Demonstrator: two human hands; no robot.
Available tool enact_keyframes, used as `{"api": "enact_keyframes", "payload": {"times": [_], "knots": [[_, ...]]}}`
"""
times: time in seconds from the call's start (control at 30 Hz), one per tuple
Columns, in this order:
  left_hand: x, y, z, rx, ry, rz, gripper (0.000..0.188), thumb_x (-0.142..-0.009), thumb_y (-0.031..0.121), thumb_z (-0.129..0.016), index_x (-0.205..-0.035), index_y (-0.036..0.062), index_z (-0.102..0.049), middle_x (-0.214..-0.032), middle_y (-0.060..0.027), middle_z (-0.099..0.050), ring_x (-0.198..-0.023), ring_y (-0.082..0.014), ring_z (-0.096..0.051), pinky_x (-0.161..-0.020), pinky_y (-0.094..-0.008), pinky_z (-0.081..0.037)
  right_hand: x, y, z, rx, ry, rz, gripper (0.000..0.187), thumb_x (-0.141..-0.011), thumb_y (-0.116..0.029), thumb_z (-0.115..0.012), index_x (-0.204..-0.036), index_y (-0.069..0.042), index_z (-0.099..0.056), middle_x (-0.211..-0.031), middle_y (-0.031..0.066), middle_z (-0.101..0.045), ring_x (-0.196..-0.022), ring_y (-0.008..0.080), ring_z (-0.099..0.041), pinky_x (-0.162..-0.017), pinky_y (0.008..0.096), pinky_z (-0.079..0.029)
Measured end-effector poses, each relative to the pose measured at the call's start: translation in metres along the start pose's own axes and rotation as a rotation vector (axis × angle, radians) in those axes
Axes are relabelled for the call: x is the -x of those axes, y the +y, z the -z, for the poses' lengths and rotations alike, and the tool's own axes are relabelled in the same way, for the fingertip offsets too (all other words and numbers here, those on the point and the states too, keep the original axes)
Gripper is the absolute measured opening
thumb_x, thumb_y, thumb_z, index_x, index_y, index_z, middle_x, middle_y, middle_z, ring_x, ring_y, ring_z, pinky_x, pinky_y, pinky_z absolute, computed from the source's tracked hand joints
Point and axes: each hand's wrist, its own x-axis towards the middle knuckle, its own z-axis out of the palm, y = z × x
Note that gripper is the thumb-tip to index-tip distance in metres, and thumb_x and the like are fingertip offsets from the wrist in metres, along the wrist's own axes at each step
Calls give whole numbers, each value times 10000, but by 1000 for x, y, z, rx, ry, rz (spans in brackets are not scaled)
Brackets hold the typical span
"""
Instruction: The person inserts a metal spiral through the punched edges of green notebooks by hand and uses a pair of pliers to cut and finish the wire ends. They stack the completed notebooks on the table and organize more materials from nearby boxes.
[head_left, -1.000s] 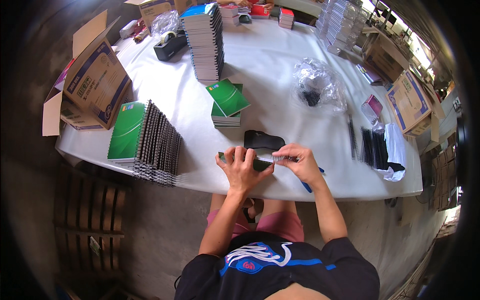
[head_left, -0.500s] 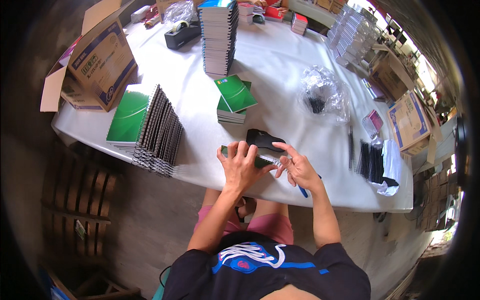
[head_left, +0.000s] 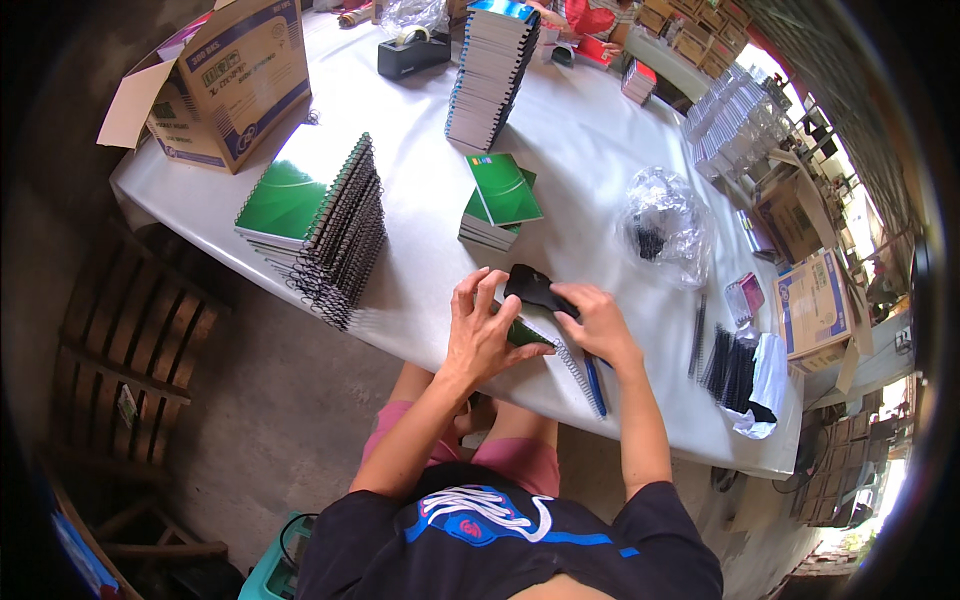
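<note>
A small green notebook (head_left: pixel 530 334) is gripped by my left hand (head_left: pixel 478 322), whose fingers hide much of it. From its edge a wire spiral (head_left: pixel 577 372) sticks out toward the table's front edge. The fingers of my right hand (head_left: pixel 602 324) close over the narrow end of a dark, rounded object (head_left: pixel 535 288) lying just beyond the notebook; its exact kind does not show. Below that hand lies a slim blue tool (head_left: pixel 593 385) beside the spiral. Several loose green notebooks (head_left: pixel 505 190) are piled farther back.
Spiral-bound green notebooks (head_left: pixel 290 200) stand stacked at left, near a cardboard box (head_left: pixel 235 85). Behind are a tall notebook stack (head_left: pixel 492 75) and a tape dispenser (head_left: pixel 415 55). A plastic bag (head_left: pixel 668 225) and black spirals (head_left: pixel 728 368) lie right. Another person's hand (head_left: pixel 612 48) shows far back.
My right hand has left the notebook's edge and moved onto the dark object. More of the spiral now shows beside the notebook. The whole view has shifted and turned slightly.
</note>
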Motion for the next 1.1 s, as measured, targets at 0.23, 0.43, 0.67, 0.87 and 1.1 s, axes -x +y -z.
{"api": "enact_keyframes", "payload": {"times": [0.23,0.43,0.67,0.87,1.1], "knots": [[0,-3,-1,79,-3,47,653,-490,572,-808,-760,39,-543,-1203,-141,-418,-1232,-374,-318,-991,-488,-325,12,-1,-7,-368,-8,-264,336,-718,0,-564,-1046,12,-636,-1050,189,-635,-900,312,-637,-800,338,-515],[3,-4,0,61,-6,26,657,-499,580,-810,-700,30,-513,-1209,-149,-414,-1238,-385,-303,-1001,-488,-346,15,-16,-6,-396,-23,-162,390,-697,27,-603,-1086,8,-602,-1019,152,-655,-867,250,-640,-821,323,-502],[0,-4,1,78,-20,34,666,-473,581,-819,-695,34,-511,-1214,-153,-409,-1238,-387,-305,-999,-485,-347,37,-9,3,-1491,333,-387,325,-701,88,-683,-1018,18,-660,-1028,152,-670,-925,194,-650,-851,337,-514],[0,-4,1,87,-32,28,672,-461,588,-819,-688,38,-507,-1219,-154,-404,-1237,-390,-304,-999,-486,-343,43,-6,-3,-1471,136,-213,167,-802,-41,-591,-902,42,-696,-1037,223,-657,-979,308,-642,-913,374,-486],[-1,-4,3,114,-57,52,647,-432,552,-835,-750,62,-556,-1253,-141,-404,-1270,-373,-299,-1036,-475,-314,24,-6,4,-1466,96,131,178,-757,11,-619,-906,0,-716,-1002,198,-675,-934,276,-663,-901,381,-491]]}}
